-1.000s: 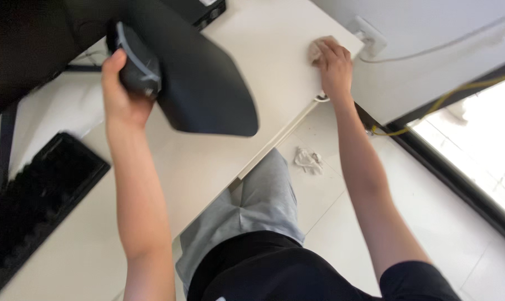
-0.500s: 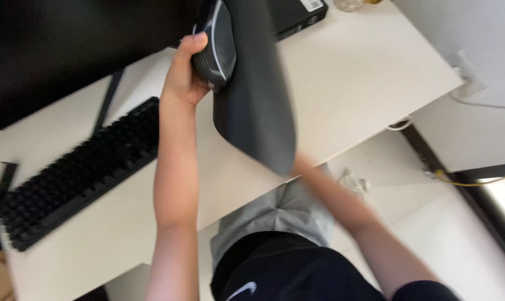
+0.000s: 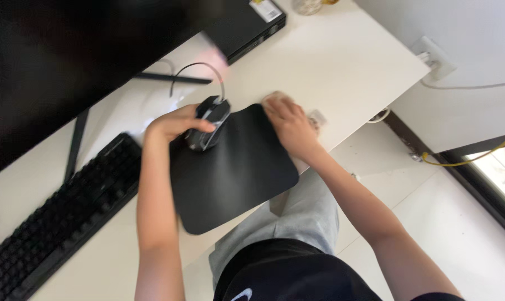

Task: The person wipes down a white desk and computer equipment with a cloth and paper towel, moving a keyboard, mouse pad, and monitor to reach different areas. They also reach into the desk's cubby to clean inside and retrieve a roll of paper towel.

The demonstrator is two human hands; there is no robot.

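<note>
A black mouse pad [image 3: 233, 173] lies flat on the white desk [image 3: 341, 61]. My left hand [image 3: 174, 124] grips a dark corded mouse [image 3: 208, 122] that rests on the pad's far left corner. My right hand [image 3: 288, 124] presses on the pad's far right corner, with a pale crumpled wipe [image 3: 315, 119] under its fingers; the hand is blurred, so the grip on the wipe is unclear.
A black keyboard [image 3: 57, 212] lies to the left of the pad. A large dark monitor [image 3: 68, 61] stands at the back, with a black box [image 3: 247, 25] beside it. A wall socket [image 3: 433, 56] and cables sit right of the desk. Tiled floor lies below.
The pad and mouse, held up in the air before, have come down flat on the desk. My right hand moved from the desk's far right corner to the pad's edge.
</note>
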